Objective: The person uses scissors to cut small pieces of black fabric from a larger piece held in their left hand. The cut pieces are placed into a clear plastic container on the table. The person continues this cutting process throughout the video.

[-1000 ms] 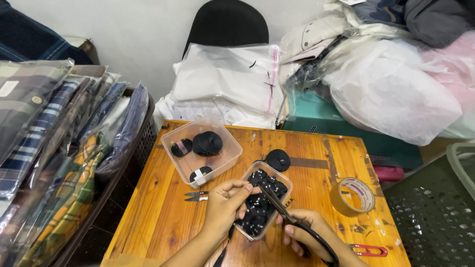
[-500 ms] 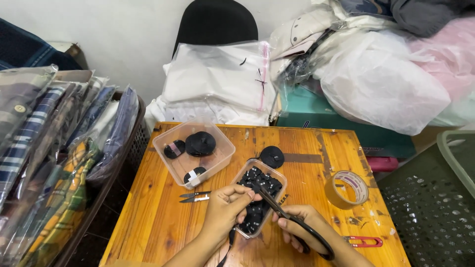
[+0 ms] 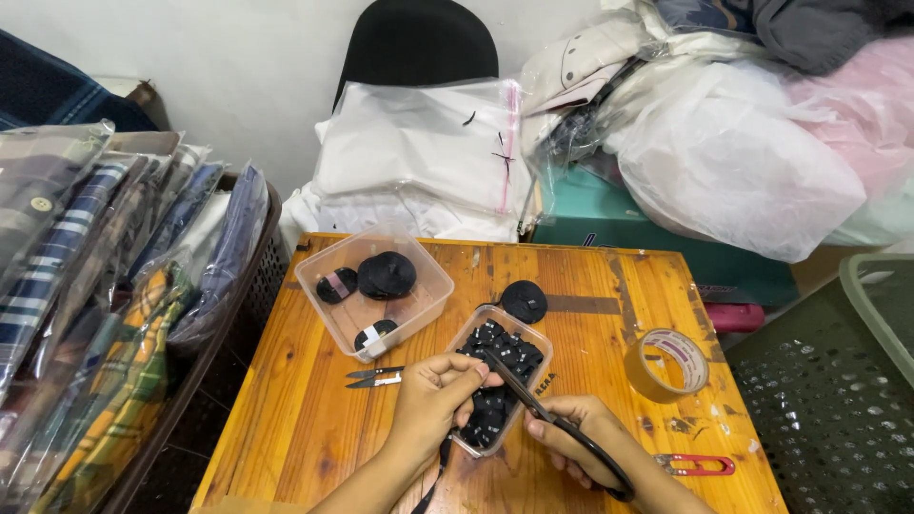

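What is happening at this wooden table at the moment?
A person sits at a small wooden table and works with both hands. The right hand holds black scissors, with the blades pointing up and left over a clear tub of small black pieces. The left hand pinches something small at the blades, with a dark strap hanging below it. A second clear tub holds black rolls, and a tape roll, thread snips and a red clip lie nearby.

Black scissors (image 3: 562,428) over small tub (image 3: 502,385)
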